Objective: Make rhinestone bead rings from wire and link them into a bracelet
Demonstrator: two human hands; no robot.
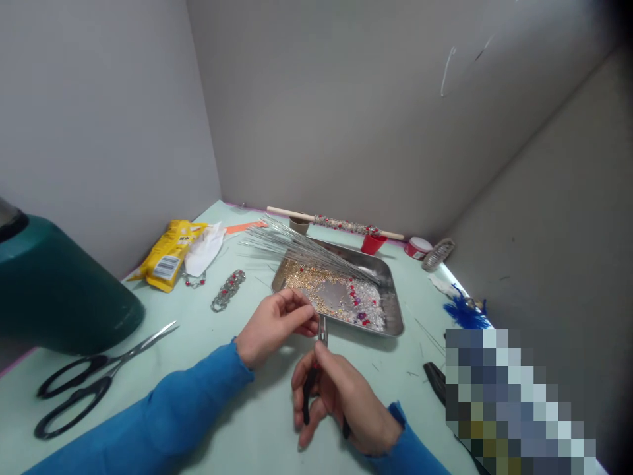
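My right hand (341,399) is wrapped around black-handled pliers (323,328), their metal jaws pointing away from me. Close to the jaw tips, the fingers of my left hand (277,323) are pinched together; whatever they hold is too small to make out. Just beyond both hands lies a metal tray (398,315). It contains gold beads (297,276) on the left and clear and red beads (368,305) on the right. A bundle of thin silver wires (316,254) rests across the tray and sticks out past its left side.
Black-handled scissors (111,363), a large green bottle (74,290), a yellow packet (171,254) and a beaded chain (229,290) lie left. Behind the tray are a beaded stick (291,214) and a red cup (374,244). Blue feathery strands (465,310) lie right.
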